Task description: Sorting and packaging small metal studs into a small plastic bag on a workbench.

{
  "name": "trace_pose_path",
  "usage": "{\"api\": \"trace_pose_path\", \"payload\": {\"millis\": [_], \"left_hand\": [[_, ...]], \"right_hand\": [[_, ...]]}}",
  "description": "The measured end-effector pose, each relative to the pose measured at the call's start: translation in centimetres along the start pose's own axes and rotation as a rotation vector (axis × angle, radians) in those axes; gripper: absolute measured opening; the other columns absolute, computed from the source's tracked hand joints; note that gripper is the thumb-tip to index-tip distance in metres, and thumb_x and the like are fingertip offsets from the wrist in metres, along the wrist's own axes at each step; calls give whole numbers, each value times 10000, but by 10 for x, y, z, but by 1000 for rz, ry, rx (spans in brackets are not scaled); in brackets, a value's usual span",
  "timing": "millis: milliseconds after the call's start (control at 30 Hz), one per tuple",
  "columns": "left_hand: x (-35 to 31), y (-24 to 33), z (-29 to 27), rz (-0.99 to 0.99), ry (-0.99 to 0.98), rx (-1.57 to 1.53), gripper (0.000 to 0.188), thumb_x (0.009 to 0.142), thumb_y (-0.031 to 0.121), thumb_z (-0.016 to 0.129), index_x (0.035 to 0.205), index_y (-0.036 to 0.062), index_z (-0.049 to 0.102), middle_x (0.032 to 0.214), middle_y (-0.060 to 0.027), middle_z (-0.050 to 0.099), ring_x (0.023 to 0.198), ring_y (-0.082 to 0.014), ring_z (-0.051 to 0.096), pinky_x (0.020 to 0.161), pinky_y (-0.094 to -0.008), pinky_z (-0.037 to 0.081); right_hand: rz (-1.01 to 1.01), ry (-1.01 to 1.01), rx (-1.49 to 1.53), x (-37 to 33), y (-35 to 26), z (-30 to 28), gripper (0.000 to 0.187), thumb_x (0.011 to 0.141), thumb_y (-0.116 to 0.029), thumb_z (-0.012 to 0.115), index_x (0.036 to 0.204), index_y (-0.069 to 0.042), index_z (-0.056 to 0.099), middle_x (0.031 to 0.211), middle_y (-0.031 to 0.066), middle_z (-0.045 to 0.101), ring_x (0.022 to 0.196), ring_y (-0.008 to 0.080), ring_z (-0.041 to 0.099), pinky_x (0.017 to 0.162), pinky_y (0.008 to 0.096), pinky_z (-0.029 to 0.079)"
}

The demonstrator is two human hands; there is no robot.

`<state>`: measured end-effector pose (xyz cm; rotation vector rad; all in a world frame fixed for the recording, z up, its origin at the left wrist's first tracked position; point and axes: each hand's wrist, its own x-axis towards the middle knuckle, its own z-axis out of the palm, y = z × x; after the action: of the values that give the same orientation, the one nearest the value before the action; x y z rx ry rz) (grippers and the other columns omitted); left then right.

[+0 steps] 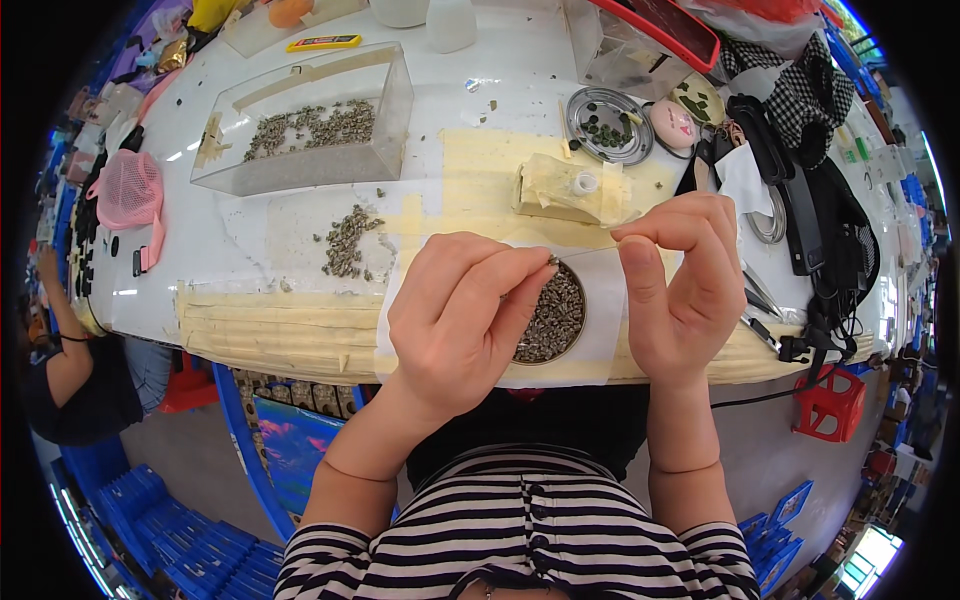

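My left hand [450, 320] is closed in a pinch on a small metal part [553, 260], just above the far rim of a round dish [546, 362]. Many more small metal parts [552, 315] fill that dish, which rests on white paper and is partly covered by my left fingers. To the right, my right hand [688, 290] pinches thumb against forefinger on what looks like a thin, pale wire [590, 253]. The wire runs across to the left fingertips. Beyond the hands sits a tape-covered block [560, 195] with a small white ring [584, 183] on top.
A clear box [320, 172] of metal parts stands far left, with a loose pile [347, 243] nearer. Far right are a tin dish [648, 152] with dark green bits, a pink round case [673, 125] and a red-cased phone [665, 28]. Another person [85, 385] sits at left.
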<state>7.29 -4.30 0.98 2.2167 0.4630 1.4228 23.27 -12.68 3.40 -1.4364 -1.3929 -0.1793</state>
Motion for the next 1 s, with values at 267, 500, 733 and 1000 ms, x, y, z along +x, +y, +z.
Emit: {"api": "trace_pose_path", "payload": {"millis": [267, 500, 733, 1000], "left_hand": [[0, 1, -1, 4, 0, 0, 229, 713, -59, 791, 916, -14, 697, 779, -92, 620, 671, -234, 585, 575, -314, 471], [-1, 0, 0, 4, 1, -11, 233, 721, -53, 792, 930, -6, 700, 793, -88, 626, 683, -236, 591, 583, -313, 475], [-2, 3, -6, 17, 25, -36, 252, 722, -38, 795, 953, 27, 719, 819, -64, 633, 707, -218, 592, 602, -309, 470], [-3, 3, -12, 114, -37, -1, 398, 632, -1, 794, 1019, 83, 751, 902, -30, 633, 789, -205, 584, 655, -300, 460]], "right_hand": [[66, 149, -102, 0, 8, -1, 80, 827, -63, 747, 821, -56, 668, 792, 31, 617, 768, 191, 494, 706, 297, 393], [-54, 71, -443, 8, 10, 6, 131, 787, -120, 787, 891, -87, 714, 842, 27, 606, 821, 218, 493, 706, 314, 398], [-126, 55, -145, 0, 1, -2, 148, 795, -123, 774, 902, -39, 715, 755, 45, 599, 678, 214, 516, 600, 308, 411], [202, -333, 423, -6, -12, 1, 105, 789, -58, 759, 876, -24, 712, 728, 60, 599, 648, 189, 545, 592, 284, 421]]}}
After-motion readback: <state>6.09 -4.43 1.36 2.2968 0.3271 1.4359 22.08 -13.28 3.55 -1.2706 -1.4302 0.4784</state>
